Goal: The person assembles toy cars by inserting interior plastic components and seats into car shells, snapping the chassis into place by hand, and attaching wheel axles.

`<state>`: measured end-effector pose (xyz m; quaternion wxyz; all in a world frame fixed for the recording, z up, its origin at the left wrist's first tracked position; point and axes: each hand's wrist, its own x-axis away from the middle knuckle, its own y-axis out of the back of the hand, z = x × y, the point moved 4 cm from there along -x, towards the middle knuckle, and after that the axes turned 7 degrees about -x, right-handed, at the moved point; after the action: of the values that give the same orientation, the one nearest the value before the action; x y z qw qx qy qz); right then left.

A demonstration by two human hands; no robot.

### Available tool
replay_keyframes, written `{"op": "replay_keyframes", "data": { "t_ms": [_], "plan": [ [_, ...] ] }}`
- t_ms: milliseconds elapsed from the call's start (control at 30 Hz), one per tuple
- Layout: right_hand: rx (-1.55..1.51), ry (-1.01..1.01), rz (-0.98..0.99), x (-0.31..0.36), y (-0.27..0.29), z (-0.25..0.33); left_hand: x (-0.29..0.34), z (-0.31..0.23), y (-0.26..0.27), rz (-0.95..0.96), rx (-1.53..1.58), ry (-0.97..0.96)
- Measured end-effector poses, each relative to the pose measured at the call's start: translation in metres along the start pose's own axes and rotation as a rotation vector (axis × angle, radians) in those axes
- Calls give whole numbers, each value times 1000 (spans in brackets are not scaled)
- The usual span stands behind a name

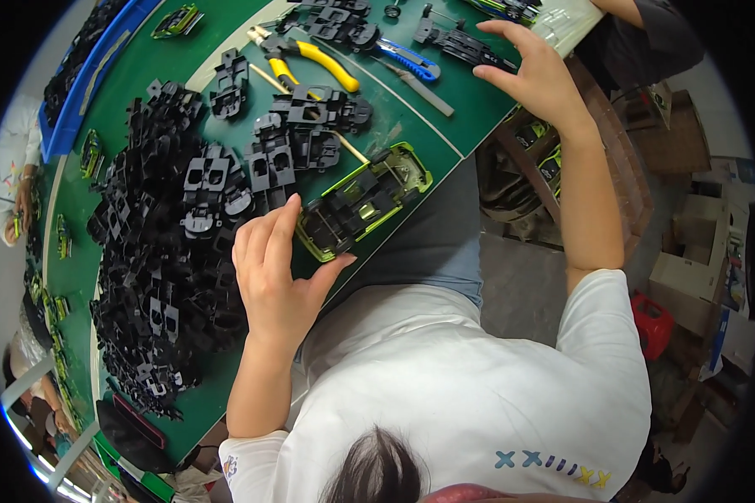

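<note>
A toy car body (365, 203) with a lime-green rim lies underside up near the table's edge, its dark inner parts showing. My left hand (273, 268) is at its left end, with fingers and thumb spread around that end. Whether the fingertips touch the body, I cannot tell. Farther right, my right hand (541, 80) is raised near a black toy car chassis (457, 44), thumb and forefinger apart with nothing between them. An axle with small wheels lies at the chassis's far end.
Left of the car body spreads a large heap of black plastic parts (159, 251). Beyond it lie yellow-handled pliers (310, 63), a blue utility knife (408, 60) and several black chassis. A blue bin (84, 75) stands at the far left. Other people sit at the left rim.
</note>
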<state>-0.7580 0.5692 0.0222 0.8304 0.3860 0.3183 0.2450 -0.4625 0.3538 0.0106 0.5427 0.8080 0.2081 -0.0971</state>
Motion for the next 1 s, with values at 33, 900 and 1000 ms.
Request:
{"op": "replay_keyframes", "data": {
  "t_ms": [33,900,1000],
  "plan": [
    [30,24,44,-1,-4,1,0,0,-1,-3,6,-3],
    [285,-277,-130,44,-12,32,8,4,-3,-2,74,55],
    [397,-288,-224,34,-15,29,8,2,-3,-11,68,30]
  ]
}}
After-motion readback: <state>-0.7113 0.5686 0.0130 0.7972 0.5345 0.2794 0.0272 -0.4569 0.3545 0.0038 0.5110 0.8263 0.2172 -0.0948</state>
